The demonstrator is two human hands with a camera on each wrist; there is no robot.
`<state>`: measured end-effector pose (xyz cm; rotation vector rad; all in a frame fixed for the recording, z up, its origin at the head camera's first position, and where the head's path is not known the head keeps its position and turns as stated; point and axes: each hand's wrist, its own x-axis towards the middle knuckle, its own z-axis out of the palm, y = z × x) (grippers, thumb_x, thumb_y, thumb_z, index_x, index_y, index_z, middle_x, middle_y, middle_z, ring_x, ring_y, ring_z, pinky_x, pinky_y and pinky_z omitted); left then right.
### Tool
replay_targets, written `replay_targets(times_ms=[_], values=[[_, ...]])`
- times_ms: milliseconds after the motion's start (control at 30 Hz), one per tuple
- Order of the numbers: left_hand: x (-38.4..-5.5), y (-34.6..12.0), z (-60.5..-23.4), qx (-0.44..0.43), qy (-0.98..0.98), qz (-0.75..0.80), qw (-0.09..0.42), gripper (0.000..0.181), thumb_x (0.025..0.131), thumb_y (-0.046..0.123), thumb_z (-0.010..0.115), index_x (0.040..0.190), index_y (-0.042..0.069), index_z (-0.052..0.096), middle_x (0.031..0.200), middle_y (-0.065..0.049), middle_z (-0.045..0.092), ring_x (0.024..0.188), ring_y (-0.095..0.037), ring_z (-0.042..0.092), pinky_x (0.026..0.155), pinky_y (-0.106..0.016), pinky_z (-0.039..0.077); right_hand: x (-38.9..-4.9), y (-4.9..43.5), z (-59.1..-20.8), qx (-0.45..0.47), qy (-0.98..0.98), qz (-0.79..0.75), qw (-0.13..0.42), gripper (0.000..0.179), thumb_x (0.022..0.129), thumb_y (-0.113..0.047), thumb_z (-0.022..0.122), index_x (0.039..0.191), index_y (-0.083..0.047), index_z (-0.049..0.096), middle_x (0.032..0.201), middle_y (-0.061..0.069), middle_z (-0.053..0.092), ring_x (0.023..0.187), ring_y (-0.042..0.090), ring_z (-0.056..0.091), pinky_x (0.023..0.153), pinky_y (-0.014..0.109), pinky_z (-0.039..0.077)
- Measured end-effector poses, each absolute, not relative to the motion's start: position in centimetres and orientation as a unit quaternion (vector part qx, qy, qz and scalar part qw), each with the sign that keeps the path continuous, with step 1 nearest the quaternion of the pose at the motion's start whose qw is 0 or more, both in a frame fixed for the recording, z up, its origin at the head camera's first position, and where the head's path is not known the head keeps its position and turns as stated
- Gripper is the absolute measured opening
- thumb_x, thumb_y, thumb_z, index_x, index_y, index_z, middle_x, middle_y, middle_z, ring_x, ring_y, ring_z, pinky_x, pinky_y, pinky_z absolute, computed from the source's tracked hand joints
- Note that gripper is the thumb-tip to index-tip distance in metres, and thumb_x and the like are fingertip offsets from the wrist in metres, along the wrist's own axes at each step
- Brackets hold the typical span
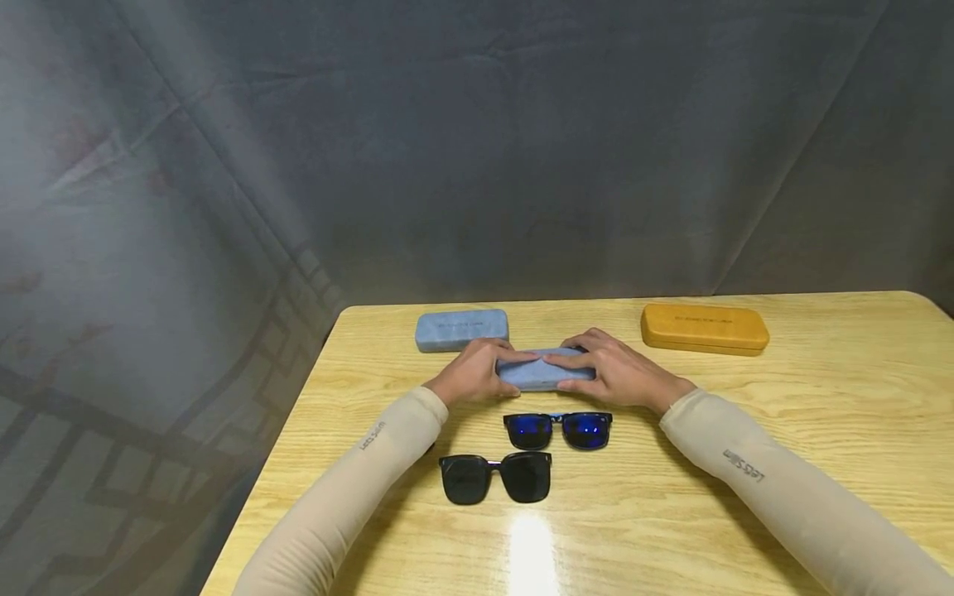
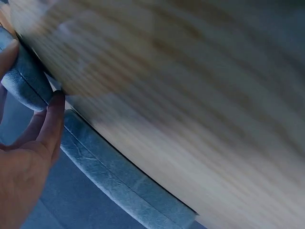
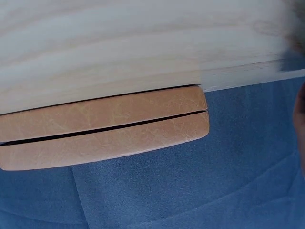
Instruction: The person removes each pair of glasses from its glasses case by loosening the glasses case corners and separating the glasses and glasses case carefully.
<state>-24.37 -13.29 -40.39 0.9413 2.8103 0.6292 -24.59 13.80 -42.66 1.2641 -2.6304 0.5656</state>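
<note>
A blue glasses case (image 1: 542, 377) lies between my two hands near the middle of the table, its lid down. My left hand (image 1: 477, 372) grips its left end, thumb on the near side and fingers on the top and far side. The right hand (image 1: 622, 370) holds the other end in the same way. In the left wrist view, fingertips of the left hand (image 2: 28, 164) pinch the end of this case (image 2: 26, 81) across its seam. Only a blurred edge of the right hand (image 3: 300, 121) enters the right wrist view.
Behind my left hand stands a second blue glasses case (image 1: 462, 324). An orange glasses case (image 1: 704, 329) sits at the back right. Nearer me lie sunglasses with blue lenses (image 1: 557, 430) and black sunglasses (image 1: 495, 478). A grey cloth (image 1: 522, 165) hangs beyond the wooden table (image 1: 671, 530).
</note>
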Motion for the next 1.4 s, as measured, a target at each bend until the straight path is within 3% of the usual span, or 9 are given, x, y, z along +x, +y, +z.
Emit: replay_targets(times_ms=[233,467,733,833,1000,1267,1400], values=[[-24.3,-12.6,-40.5,0.32,0.927,0.191,0.045,0.063,0.078,0.034,0.085,0.136,0.031,0.061,0.134,-0.012,0.064,0.124,-0.026,0.059,0.104,-0.039,0.049,-24.3,14.3,-42.7,0.398,-0.889,0.208,0.086,0.049,0.087,-0.048,0.074,0.132,-0.032,0.066,0.126,0.004,0.066,0.115,0.024,0.058,0.094,0.047,0.051],[-24.0,-12.2,-40.8,0.33,0.921,0.202,0.048,0.06,0.08,0.034,0.081,0.136,0.026,0.061,0.138,-0.013,0.061,0.127,-0.027,0.056,0.106,-0.041,0.047,-24.1,15.3,-43.3,0.384,-0.894,0.213,0.087,0.046,0.085,-0.045,0.075,0.129,-0.032,0.065,0.127,-0.006,0.066,0.116,0.017,0.058,0.093,0.044,0.05],[-23.8,-11.9,-40.5,0.352,0.918,0.173,0.051,0.054,0.093,0.024,0.072,0.142,0.023,0.052,0.138,-0.014,0.051,0.118,-0.025,0.054,0.092,-0.037,0.05,-24.2,15.8,-43.3,0.387,-0.89,0.211,0.111,0.046,0.084,-0.042,0.077,0.127,-0.027,0.068,0.132,0.0,0.062,0.12,0.022,0.057,0.095,0.045,0.05],[-23.8,-11.6,-40.5,0.357,0.919,0.164,0.045,0.053,0.094,0.021,0.07,0.144,0.023,0.051,0.137,-0.013,0.048,0.117,-0.024,0.051,0.097,-0.039,0.047,-24.3,15.9,-43.3,0.391,-0.888,0.207,0.123,0.045,0.083,-0.04,0.077,0.125,-0.025,0.069,0.129,0.001,0.062,0.117,0.021,0.056,0.093,0.043,0.05],[-23.9,-11.3,-40.7,0.372,0.918,0.14,0.004,0.051,0.095,0.02,0.068,0.143,0.022,0.052,0.142,-0.01,0.047,0.12,-0.028,0.048,0.109,-0.045,0.041,-24.3,15.9,-43.1,0.391,-0.889,0.197,0.135,0.045,0.084,-0.039,0.077,0.125,-0.023,0.069,0.127,0.001,0.062,0.115,0.02,0.055,0.09,0.041,0.049],[-24.2,-11.5,-40.9,0.418,0.902,0.075,-0.074,0.042,0.098,0.019,0.064,0.138,0.028,0.06,0.136,-0.009,0.055,0.117,-0.027,0.052,0.101,-0.038,0.047,-24.4,16.1,-43.1,0.4,-0.888,0.182,0.135,0.039,0.089,-0.038,0.073,0.126,-0.027,0.068,0.131,0.006,0.061,0.12,0.026,0.054,0.099,0.05,0.044],[-24.3,-11.6,-41.1,0.42,0.901,0.076,-0.077,0.041,0.098,0.019,0.064,0.138,0.029,0.06,0.136,-0.01,0.056,0.121,-0.027,0.053,0.114,-0.042,0.04,-24.6,16.0,-43.0,0.401,-0.888,0.18,0.135,0.038,0.089,-0.037,0.073,0.126,-0.027,0.068,0.132,0.006,0.062,0.12,0.026,0.055,0.1,0.049,0.045]])
